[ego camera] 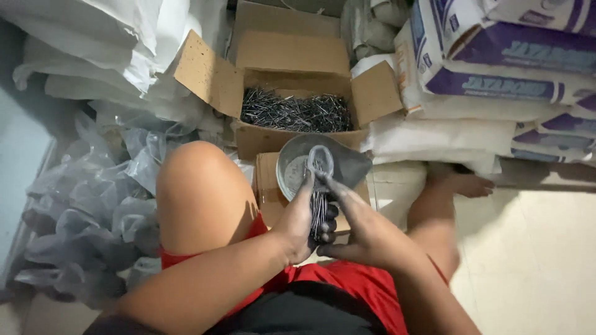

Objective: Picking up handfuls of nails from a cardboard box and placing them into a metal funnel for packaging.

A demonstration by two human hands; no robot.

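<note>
A bundle of long grey nails stands upright between both of my hands. My left hand grips the bundle from the left with its fingers wrapped around it. My right hand presses flat against the bundle from the right, fingers stretched out. Just beyond the nails sits a round metal bowl on a small cardboard box. Behind it an open cardboard box is filled with loose nails. Both hands are smeared dark.
My bare left knee rises at the left, my right leg and foot stretch over the pale tiled floor. Crumpled plastic bags lie at left. White and purple sacks are stacked at right.
</note>
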